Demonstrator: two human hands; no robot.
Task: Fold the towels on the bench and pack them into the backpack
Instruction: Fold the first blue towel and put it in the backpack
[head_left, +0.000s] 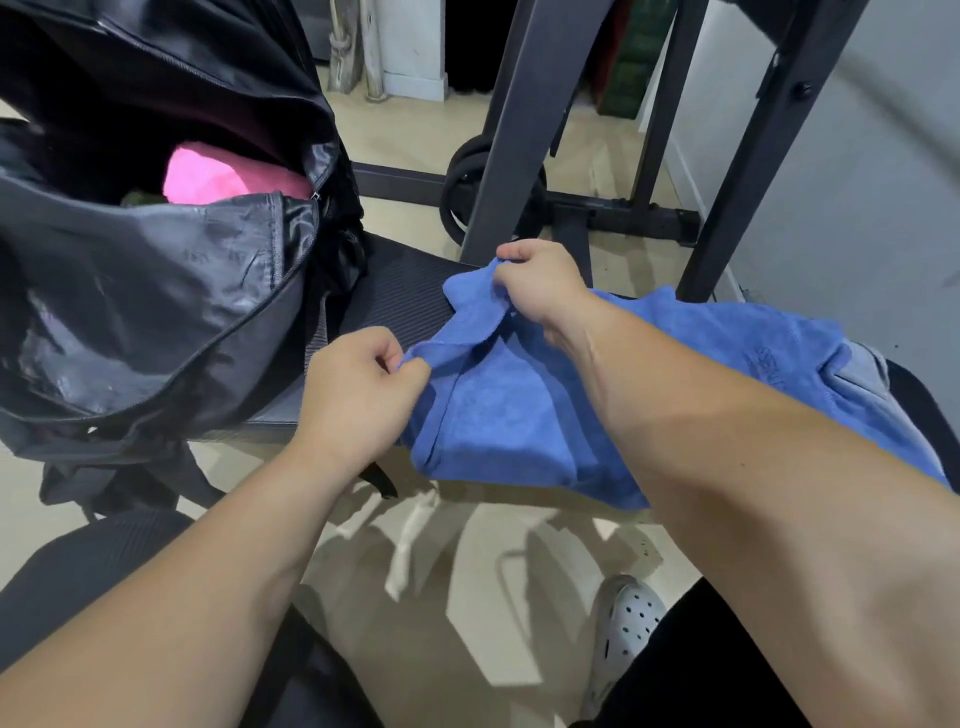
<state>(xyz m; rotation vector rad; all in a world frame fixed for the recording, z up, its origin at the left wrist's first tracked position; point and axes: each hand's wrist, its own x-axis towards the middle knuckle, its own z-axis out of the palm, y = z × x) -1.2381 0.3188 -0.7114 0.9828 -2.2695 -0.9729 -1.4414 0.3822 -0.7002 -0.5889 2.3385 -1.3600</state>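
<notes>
A blue towel (524, 410) lies rumpled across the black ribbed bench (400, 299), its near edge hanging over the front. My left hand (358, 395) pinches the towel's near left corner. My right hand (540, 283) grips the far left corner, lifted slightly off the bench. On the left end of the bench stands the black backpack (156, 291), unzipped and gaping, with a pink towel (223, 179) showing inside. A paler blue-grey cloth (857, 376) peeks out from under the blue towel at the right.
Black metal frame posts (524, 119) rise just behind the bench, with a weight plate (462, 192) on the floor behind. Backpack straps (130, 478) dangle below the bench at the left. My foot in a grey perforated clog (623, 634) rests on the beige floor.
</notes>
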